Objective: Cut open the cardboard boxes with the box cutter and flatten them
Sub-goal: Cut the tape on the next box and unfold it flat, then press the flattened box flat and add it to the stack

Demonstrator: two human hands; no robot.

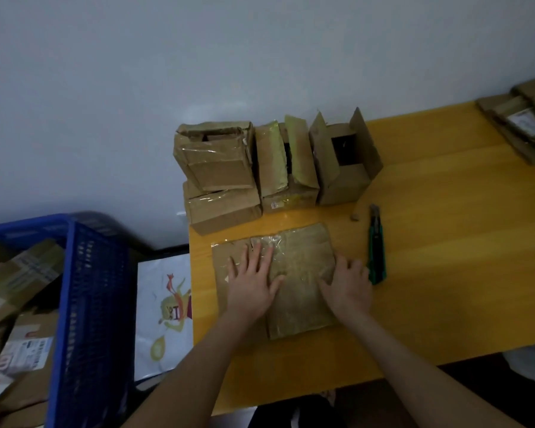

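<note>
A flattened cardboard box (300,273) with clear tape on it lies on the yellow table (445,273) in front of me. My left hand (254,279) presses flat on its left half, fingers spread. My right hand (348,281) presses on its right edge with the fingers slightly bent. The green box cutter (376,245) lies on the table just right of my right hand, untouched. Several unflattened boxes stand at the table's back: two stacked boxes (220,177), a taped box (286,168) and an open-flapped box (343,159).
A blue plastic crate (90,304) full of cardboard boxes stands to the left of the table. A white printed bag (164,313) leans between crate and table. Flattened cardboard (528,122) is piled at the far right. A small cardboard scrap (355,217) lies near the cutter.
</note>
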